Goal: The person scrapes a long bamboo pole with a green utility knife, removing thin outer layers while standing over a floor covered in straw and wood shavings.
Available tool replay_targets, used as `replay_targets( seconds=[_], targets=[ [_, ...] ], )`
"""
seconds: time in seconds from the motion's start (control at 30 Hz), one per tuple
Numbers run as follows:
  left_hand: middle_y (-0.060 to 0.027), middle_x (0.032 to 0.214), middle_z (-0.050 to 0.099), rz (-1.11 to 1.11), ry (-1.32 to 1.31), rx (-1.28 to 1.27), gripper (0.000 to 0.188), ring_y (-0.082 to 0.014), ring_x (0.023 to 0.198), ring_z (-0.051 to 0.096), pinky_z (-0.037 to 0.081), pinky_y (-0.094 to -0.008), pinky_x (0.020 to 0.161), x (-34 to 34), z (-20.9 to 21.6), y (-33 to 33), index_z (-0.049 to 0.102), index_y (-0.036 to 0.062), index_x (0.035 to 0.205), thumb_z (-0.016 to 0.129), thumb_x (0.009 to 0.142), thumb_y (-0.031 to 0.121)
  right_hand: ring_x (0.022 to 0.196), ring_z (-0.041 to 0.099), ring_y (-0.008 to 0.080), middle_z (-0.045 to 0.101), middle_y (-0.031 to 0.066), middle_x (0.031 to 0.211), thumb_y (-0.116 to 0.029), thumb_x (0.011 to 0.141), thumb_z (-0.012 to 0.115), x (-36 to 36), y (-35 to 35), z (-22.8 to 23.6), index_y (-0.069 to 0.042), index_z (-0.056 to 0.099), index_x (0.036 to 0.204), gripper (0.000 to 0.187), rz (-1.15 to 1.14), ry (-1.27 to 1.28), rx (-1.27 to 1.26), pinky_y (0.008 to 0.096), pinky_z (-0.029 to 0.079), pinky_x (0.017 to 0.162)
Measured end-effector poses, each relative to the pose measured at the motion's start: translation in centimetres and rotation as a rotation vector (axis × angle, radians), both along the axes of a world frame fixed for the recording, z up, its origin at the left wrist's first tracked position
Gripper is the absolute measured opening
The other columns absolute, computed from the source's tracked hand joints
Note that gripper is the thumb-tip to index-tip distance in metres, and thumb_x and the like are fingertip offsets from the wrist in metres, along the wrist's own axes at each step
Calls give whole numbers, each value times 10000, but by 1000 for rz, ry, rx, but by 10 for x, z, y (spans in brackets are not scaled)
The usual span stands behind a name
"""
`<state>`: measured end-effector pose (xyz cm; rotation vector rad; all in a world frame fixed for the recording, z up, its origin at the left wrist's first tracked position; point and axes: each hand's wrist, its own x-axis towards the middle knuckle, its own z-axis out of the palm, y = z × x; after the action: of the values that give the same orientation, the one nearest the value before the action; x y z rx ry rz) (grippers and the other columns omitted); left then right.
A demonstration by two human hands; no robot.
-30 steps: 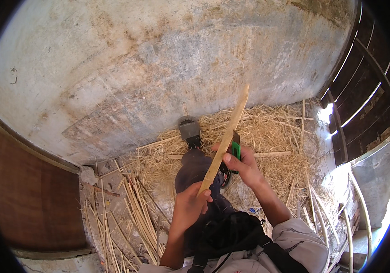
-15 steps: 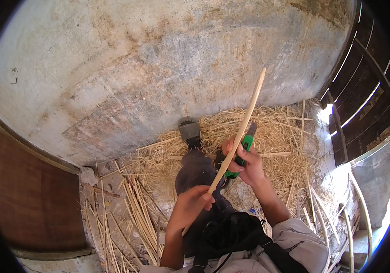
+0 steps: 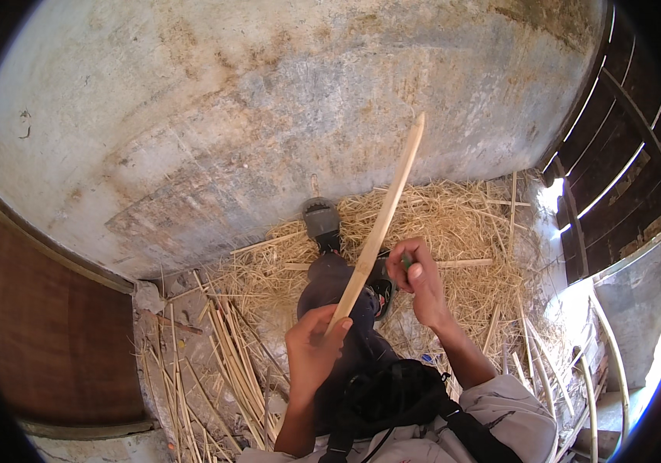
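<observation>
My left hand is closed around the lower part of a pale bamboo strip. The strip slants up and to the right, and its pointed tip stands in front of the wall. To the right of it, my right hand is closed with the fingers curled, apart from the strip. A small bit of the green utility knife shows between those fingers; its blade and most of its handle are hidden.
Fine shavings cover the floor around my shoe. Long bamboo strips lie at the left, with more sticks at the right. A stained wall rises ahead; a brown panel stands left.
The knife has turned within my right hand, so its green body and blade no longer show. That hand has parted from the strip, whose upper end has swung left.
</observation>
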<state>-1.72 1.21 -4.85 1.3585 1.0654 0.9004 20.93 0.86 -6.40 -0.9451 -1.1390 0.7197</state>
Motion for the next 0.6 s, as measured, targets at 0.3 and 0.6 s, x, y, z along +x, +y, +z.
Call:
replay_targets(
  seconds=[0.3, 0.6],
  targets=[
    [-22, 805, 708, 65, 62, 198, 213, -49, 617, 622, 476, -209, 506, 3, -5, -3, 693, 4, 1137, 792, 952, 37, 648, 673, 236, 690, 67, 843, -269, 898, 855, 0, -15, 23, -84, 749, 1080, 280, -159, -700, 9, 362, 510, 567],
    [-13, 846, 708, 90, 94, 317, 189, -47, 755, 660, 494, -199, 594, 4, -9, -9, 692, 20, 1096, 798, 941, 29, 630, 664, 256, 679, 55, 819, -277, 878, 863, 2, -8, 17, -82, 759, 1058, 285, -292, -767, 59, 364, 508, 554]
  ],
)
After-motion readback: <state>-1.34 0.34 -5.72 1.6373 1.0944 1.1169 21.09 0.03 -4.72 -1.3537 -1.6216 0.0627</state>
